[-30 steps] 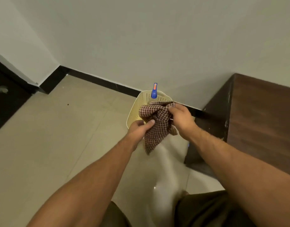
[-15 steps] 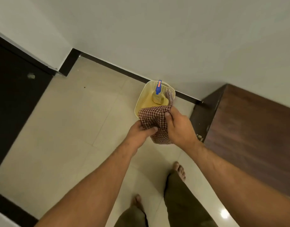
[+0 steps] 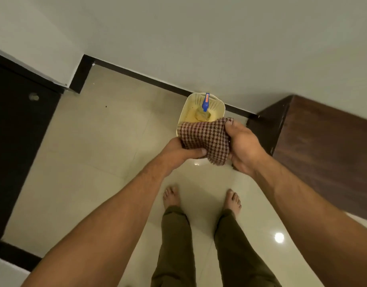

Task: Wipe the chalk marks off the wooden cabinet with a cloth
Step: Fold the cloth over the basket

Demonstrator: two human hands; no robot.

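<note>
A brown-and-white checked cloth (image 3: pixel 204 138) is spread between both hands above the floor. My left hand (image 3: pixel 181 151) grips its lower left edge, thumb lying across the front. My right hand (image 3: pixel 243 145) holds its right side, thumb pinching the upper corner. The dark wooden cabinet (image 3: pixel 323 150) stands to the right against the wall, its top and left side showing. I cannot make out chalk marks on it from here.
A cream plastic basket (image 3: pixel 192 104) sits on the tiled floor by the wall, holding a spray bottle with a blue nozzle (image 3: pixel 205 103). A dark door (image 3: pixel 16 129) fills the left side. My bare feet (image 3: pixel 171 196) stand on the glossy tiles below the hands.
The view has tilted downward and my feet have come into sight. The bunched, hanging cloth has been opened out flatter between my two hands.
</note>
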